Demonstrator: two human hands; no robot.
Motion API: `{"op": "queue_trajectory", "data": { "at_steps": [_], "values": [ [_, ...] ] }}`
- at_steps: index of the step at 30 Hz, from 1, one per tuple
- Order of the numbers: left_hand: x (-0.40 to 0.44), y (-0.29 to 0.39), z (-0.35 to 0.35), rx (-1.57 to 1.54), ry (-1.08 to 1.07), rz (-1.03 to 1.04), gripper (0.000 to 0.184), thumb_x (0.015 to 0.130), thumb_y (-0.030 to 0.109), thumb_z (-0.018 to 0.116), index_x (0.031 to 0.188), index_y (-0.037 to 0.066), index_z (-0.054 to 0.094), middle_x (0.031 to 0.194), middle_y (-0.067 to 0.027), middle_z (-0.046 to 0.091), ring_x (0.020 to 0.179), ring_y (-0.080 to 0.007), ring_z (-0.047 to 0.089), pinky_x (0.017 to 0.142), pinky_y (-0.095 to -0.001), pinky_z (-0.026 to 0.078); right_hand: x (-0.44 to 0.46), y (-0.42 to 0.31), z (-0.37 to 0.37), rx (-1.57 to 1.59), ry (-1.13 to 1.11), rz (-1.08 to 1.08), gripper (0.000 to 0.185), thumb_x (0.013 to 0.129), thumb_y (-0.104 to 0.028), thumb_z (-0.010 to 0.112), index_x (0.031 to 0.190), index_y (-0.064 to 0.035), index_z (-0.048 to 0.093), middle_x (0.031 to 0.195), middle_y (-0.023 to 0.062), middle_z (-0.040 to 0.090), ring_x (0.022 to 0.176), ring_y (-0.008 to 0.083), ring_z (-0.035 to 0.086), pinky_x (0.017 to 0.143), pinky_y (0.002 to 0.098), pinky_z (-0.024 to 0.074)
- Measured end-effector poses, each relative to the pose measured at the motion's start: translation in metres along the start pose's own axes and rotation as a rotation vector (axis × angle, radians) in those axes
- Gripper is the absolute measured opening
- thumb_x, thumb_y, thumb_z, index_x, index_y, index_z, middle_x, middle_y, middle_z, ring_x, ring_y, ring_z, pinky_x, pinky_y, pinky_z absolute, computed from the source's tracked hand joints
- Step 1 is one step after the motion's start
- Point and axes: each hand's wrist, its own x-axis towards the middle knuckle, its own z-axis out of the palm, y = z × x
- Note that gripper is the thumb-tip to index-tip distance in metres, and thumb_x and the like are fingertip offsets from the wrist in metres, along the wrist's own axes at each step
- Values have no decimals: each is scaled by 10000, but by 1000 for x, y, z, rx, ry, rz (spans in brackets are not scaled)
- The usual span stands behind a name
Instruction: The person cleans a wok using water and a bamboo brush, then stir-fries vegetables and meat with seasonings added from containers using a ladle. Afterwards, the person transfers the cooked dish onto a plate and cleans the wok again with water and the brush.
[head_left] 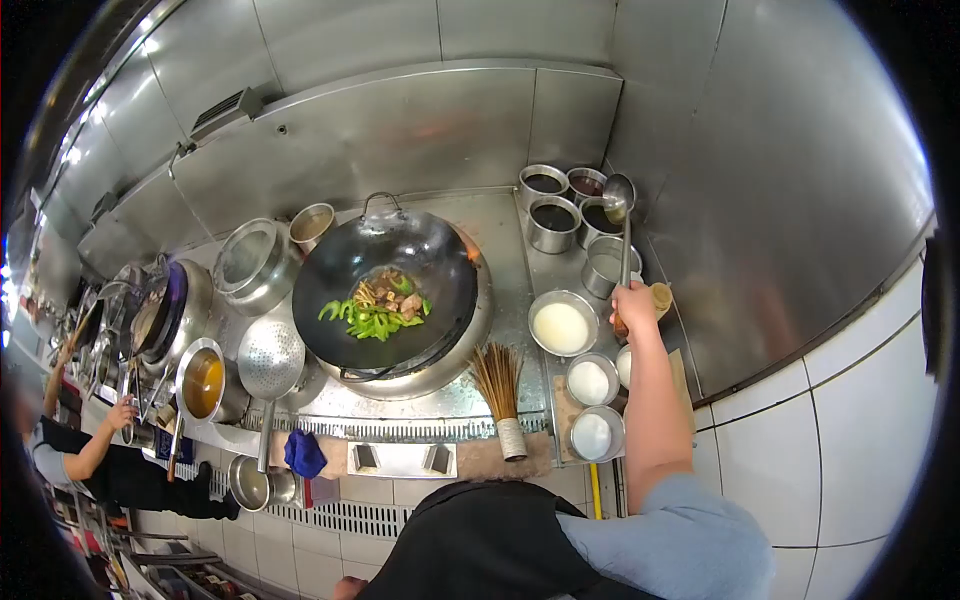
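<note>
My right hand (635, 306) is wrapped round the handle of a metal ladle (626, 240). The ladle's bowl hangs over the pots of dark sauce (600, 218) at the back right. Only a small part of my left hand (348, 588) shows at the bottom edge, beside my black apron; its fingers are hidden. A large black wok (440, 270) sits on the burner, holding sliced green peppers (372, 320) and pieces of meat (408, 306). Flame glows at the wok's right rim. Near my right hand stands a bowl of pale liquid (562, 328).
A bamboo brush (500, 400) lies by the front edge. Bowls of white seasoning (592, 436) stand at right. Left are a perforated strainer (271, 358), a pot of yellow oil (203, 384) and a blue cloth (305, 454). Another person (90, 465) works at the far left.
</note>
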Motion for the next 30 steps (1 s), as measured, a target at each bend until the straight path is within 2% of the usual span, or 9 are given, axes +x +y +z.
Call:
{"op": "queue_trajectory", "data": {
  "at_steps": [1,2,8,13,17,24,25,26,30],
  "values": [
    [4,-1,-2,64,23,58,275,875,256,501,1037,74,628,1026,-232,632,961,-398,592,824,-494,481,5,1,-2,-2,-11,18,105,796,-86,529,824,16,530,623,79,528,433,176,509,386,313,433],
    [3,-2,-2,66,-37,12,264,873,258,507,1021,78,633,1012,-234,634,952,-395,596,809,-491,486,8,4,-2,0,-9,20,105,796,-86,529,824,16,530,623,79,528,433,176,509,386,313,433],
    [2,-2,-10,-21,-21,-46,259,871,256,510,1018,81,631,1013,-238,632,949,-399,595,802,-495,487,14,8,5,3,3,47,106,792,-85,535,826,15,531,628,80,531,409,180,495,377,308,417],
    [4,0,-13,-59,-8,-62,254,869,255,512,1015,84,630,1013,-243,630,947,-404,595,794,-499,488,5,1,1,212,-66,126,71,797,-79,533,827,-14,538,610,62,523,412,169,488,371,300,405],
    [5,2,-13,-59,3,-57,249,868,254,514,1012,86,628,1013,-247,628,945,-407,594,789,-502,489,9,-2,-7,213,-81,131,50,794,-64,527,821,-22,534,603,53,519,402,163,476,369,296,400],
    [7,2,-10,-10,65,35,242,865,253,518,1008,90,626,1013,-254,624,941,-413,594,779,-508,491,-1,-20,-18,176,-50,91,51,804,-60,525,836,-22,537,600,45,513,397,149,462,363,277,393],
    [8,2,-10,34,132,89,241,865,253,518,1007,91,625,1013,-255,624,941,-414,593,777,-509,491,-3,-23,-19,154,-43,78,53,805,-61,526,840,-22,537,597,42,512,394,147,460,362,274,392],
    [10,1,-11,-23,-27,-5,248,863,247,523,1037,97,616,1026,-255,620,940,-422,591,776,-516,491,-6,-25,-20,154,-44,75,53,805,-61,526,840,-22,537,597,42,512,394,147,460,362,274,392],
    [1,6,-12,-139,-37,-145,279,826,261,583,1022,68,630,986,-221,643,916,-374,613,778,-471,493,-8,-25,-25,297,-86,87,41,808,-68,532,828,-34,523,592,36,508,383,143,455,350,277,379]
  ]
}}
